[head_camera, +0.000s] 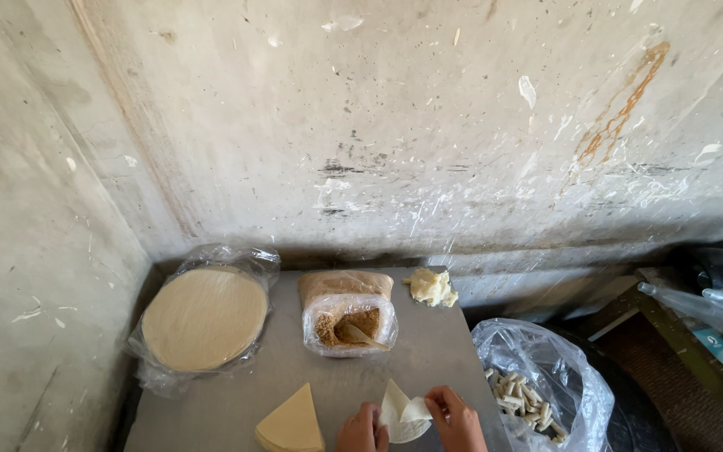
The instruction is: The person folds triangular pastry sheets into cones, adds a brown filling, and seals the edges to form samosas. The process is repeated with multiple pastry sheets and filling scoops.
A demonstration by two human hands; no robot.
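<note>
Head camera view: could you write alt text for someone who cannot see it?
Two bare hands, left hand and right hand, fold a pale wrapper on a grey table. Nearby lie a wedge stack of wrappers, a round stack in plastic, a bag of brown filling and a bag of finished rolls.

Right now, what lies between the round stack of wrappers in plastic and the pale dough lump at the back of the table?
In the head view, a plastic-lined container of brown crumbly filling sits between the round wrapper stack and the dough lump.
</note>
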